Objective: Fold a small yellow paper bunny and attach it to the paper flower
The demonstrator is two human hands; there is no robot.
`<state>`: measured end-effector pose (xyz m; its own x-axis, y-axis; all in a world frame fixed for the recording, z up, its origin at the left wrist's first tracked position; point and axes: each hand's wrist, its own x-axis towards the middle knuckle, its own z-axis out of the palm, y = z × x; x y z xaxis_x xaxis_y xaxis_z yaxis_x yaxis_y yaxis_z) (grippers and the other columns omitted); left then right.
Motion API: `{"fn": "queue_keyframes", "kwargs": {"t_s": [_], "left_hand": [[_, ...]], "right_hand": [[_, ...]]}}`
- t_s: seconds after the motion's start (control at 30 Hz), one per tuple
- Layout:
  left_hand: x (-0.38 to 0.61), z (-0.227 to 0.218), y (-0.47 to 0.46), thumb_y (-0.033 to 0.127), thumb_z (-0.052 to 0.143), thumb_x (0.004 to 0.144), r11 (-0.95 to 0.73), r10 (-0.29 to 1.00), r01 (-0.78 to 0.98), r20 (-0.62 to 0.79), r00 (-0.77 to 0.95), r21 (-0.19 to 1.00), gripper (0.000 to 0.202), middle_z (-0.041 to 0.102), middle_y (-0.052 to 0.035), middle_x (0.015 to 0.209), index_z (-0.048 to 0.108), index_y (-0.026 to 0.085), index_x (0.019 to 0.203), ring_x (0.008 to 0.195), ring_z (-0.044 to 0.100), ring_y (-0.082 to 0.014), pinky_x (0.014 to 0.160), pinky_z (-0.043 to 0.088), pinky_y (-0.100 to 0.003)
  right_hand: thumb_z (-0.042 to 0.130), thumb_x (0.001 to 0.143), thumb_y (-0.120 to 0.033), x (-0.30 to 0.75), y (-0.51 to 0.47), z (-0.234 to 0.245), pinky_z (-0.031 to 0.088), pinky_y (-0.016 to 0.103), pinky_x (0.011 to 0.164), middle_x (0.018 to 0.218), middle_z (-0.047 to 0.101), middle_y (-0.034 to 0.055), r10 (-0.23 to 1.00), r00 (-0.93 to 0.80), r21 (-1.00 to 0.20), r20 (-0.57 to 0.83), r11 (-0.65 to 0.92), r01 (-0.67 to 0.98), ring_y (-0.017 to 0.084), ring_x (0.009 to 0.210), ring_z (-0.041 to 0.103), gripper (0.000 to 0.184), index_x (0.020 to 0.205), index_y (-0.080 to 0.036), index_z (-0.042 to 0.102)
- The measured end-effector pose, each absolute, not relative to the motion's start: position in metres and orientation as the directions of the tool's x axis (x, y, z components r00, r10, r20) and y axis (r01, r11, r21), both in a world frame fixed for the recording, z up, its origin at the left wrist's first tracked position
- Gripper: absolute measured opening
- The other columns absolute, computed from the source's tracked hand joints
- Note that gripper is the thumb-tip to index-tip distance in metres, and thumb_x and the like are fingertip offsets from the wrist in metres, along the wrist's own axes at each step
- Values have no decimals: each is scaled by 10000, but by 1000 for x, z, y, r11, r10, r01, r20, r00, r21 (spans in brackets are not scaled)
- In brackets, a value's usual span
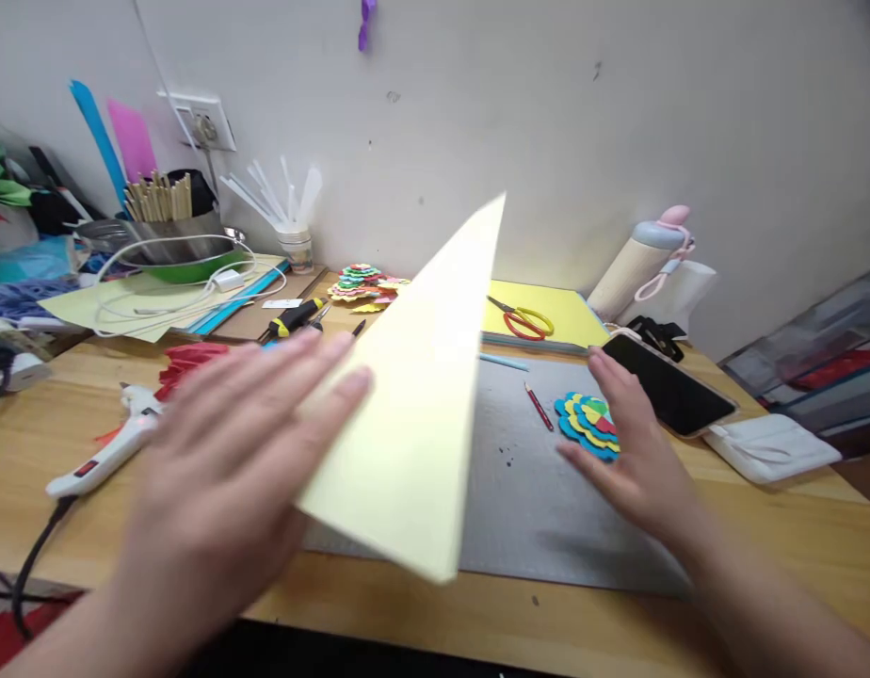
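Observation:
A pale yellow sheet of paper [421, 395] is held up at a tilt over the grey mat [520, 508]. My left hand [230, 461] grips its left edge, with the thumb on the near face and the other fingers blurred by motion. My right hand [636, 452] is apart from the sheet, thumb and fingers spread, with nothing in it. Just behind its fingers lies a layered paper flower [580, 419] in blue and yellow. A short dark red pencil [539, 407] rests on the mat nearby.
Scissors [525, 322] lie on yellow paper [562, 306] at the back. A glue gun [106, 452] lies at the left, its cord running off the front. To the right are a phone [668, 386], a white tissue pack [770, 447] and a bottle [639, 264].

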<state>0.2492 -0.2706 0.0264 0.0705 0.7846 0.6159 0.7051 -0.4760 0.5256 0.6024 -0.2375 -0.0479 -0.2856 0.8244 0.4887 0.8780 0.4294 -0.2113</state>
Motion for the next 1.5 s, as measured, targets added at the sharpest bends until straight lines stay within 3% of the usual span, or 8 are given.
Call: {"fn": "queue_keyframes", "kwargs": {"t_s": [0.1, 0.23, 0.6, 0.73, 0.83, 0.97, 1.2, 1.5], "left_hand": [[280, -4, -271, 115, 448, 862, -664, 616, 746, 532, 581, -47, 478, 569, -38, 1374, 561, 231, 1311, 1291, 507, -234, 1126, 315, -464], [312, -50, -271, 178, 424, 918, -656, 649, 730, 351, 675, -192, 383, 625, -90, 1305, 607, 115, 1248, 1205, 582, -231, 1069, 389, -415], [250, -56, -258, 85, 485, 815, -619, 780, 748, 76, 621, 240, 396, 704, 7, 1180, 695, 312, 1063, 1097, 631, -196, 1078, 335, -476], [247, -40, -223, 440, 473, 892, -235, 902, 858, -226, 367, 456, 332, 734, -31, 818, 712, 227, 807, 787, 667, -226, 729, 497, -369], [257, -33, -199, 602, 439, 860, -54, 921, 946, -350, 171, 319, 490, 636, -41, 602, 637, 196, 669, 587, 600, -233, 517, 418, -324], [286, -34, -198, 396, 553, 859, -357, 930, 932, 114, 350, 54, 263, 693, -111, 970, 651, 179, 971, 957, 609, -320, 889, 411, -499], [342, -59, -232, 236, 513, 918, -804, 583, 595, 228, 780, 23, 320, 632, 4, 1274, 587, 273, 1227, 1251, 484, -192, 1153, 60, -397], [344, -76, -233, 281, 501, 909, -872, 488, 488, 147, 860, 40, 469, 572, -10, 1380, 486, 246, 1377, 1279, 461, -202, 1162, -108, -386]], "right_hand": [[582, 875, -426, 564, -269, -39, 104, 629, 1154, 1611, 64, 119, 655, -548, -115, 521, 690, 715, 361, 1453, 158, 963, 1534, -245, -98], [489, 878, -133, 537, -284, -61, 185, 664, 1117, 1517, 353, 183, 642, -681, -57, 351, 741, 669, 328, 1414, 297, 714, 1519, -125, 176], [475, 893, -154, 582, -257, -59, 285, 574, 1093, 1273, 648, 88, 741, -672, -485, 20, 595, 642, 249, 1191, 583, 379, 1236, -228, 617], [438, 937, -398, 576, -230, -48, 464, 314, 666, 715, 657, 32, 884, -453, -687, -117, 258, 679, 186, 717, 609, 380, 702, -182, 646], [481, 890, -412, 574, -207, -57, 361, 252, 521, 609, 541, -15, 925, -330, -726, -191, 93, 681, 142, 579, 509, 333, 682, -175, 590], [528, 854, -391, 576, -188, -75, 350, 233, 525, 636, 539, -28, 932, -301, -734, -200, 60, 676, 128, 592, 500, 251, 762, -173, 611], [632, 790, -301, 574, -187, -72, 323, 238, 540, 662, 549, -21, 922, -337, -687, -192, 119, 717, 123, 602, 482, 136, 728, -181, 623], [601, 851, -246, 579, -190, -67, 340, 236, 578, 719, 590, -17, 922, -345, -689, -176, 135, 712, 112, 647, 508, 134, 734, -179, 599]]}}
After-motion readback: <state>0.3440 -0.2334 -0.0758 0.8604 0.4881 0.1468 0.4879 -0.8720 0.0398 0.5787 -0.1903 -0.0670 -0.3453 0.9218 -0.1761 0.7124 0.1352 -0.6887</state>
